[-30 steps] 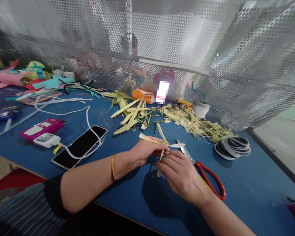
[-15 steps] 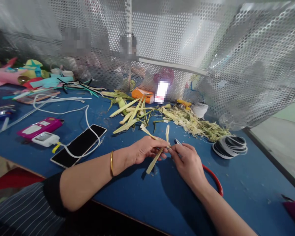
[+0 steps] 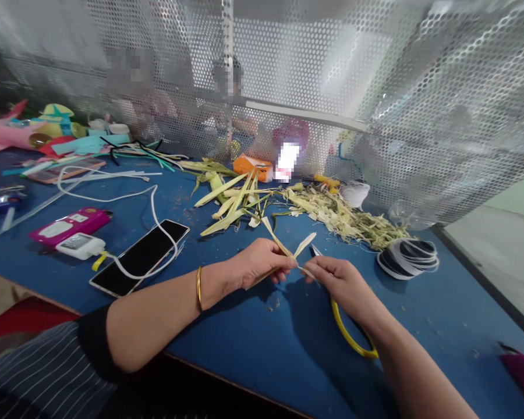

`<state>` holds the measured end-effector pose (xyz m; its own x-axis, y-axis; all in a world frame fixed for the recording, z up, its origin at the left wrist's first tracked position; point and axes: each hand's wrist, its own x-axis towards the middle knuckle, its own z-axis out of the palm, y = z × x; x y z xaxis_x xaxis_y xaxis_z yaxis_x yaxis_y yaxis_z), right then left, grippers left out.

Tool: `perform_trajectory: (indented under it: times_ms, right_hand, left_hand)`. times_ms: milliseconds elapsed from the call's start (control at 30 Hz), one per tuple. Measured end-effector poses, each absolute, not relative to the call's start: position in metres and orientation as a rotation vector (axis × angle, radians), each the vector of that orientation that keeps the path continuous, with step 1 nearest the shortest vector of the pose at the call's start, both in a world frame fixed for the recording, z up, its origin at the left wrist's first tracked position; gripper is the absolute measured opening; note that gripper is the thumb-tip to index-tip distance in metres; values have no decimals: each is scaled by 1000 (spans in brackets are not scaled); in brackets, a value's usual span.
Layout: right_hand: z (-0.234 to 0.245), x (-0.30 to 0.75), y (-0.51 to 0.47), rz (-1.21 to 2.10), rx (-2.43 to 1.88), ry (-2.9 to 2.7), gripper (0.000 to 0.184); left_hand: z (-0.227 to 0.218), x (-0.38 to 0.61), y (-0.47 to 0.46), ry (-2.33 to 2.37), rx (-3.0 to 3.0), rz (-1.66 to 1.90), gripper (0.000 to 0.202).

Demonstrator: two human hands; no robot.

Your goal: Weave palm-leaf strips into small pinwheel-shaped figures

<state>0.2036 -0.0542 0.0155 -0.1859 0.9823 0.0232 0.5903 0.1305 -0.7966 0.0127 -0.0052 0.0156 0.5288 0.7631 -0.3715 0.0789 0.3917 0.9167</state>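
My left hand [image 3: 268, 262] pinches pale corn husk strips [image 3: 283, 241] that cross just above the table. A short husk end [image 3: 305, 244] sticks up beyond its fingertips, and another piece runs back under the palm. Close on the right, my right hand [image 3: 332, 273] pinches the end of a narrow husk piece at the same crossing. A pair of scissors [image 3: 349, 331] passes under my right hand, its blade tip showing beyond the fingers and a yellow handle loop below the wrist. Whether that palm grips the scissors is hidden.
Loose husk leaves [image 3: 231, 206] and a heap of shredded husk [image 3: 344, 218] lie beyond my hands. At right is a coil of white cord [image 3: 408, 259]. A black phone [image 3: 142, 256], white cable [image 3: 155, 215] and magenta device [image 3: 72, 226] lie left. A perforated screen [image 3: 305, 75] stands behind.
The crossed husk strips have turned and tilted in my fingers. My right hand has shifted slightly, and the scissors have rotated, showing a yellow handle loop where a red one showed.
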Motion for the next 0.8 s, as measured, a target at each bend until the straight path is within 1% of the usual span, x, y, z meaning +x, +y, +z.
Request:
perform_trajectory:
  times_ms: [100,200,300,367,467,533,800]
  right_hand:
    - [14,200,-52,1098,-1442,-1555,36]
    - [9,193,-53,1311,-1330,-1206,37]
    - [3,186,-55,1414,-1262,-1014,35]
    - [1,183,-56,1398,-1245,-1005,34]
    - [0,180,-56,1307,-1251,-1005,34]
    - [0,179,-56,1232,-1259,-996,33]
    - [-6,178,-54,1059,-1299,-1088,36]
  left_hand:
    - [16,12,-7,874,1091,473,22]
    - [15,14,-10,826,1080,396,36]
    - [14,15,-13,808,1095,365,45]
    - [14,15,-14,804,1133,362,42]
    - [14,14,-14,814,1174,371,31]
    - [14,14,-14,816,1203,379,27]
    - [16,13,-15,776,1269,384,27]
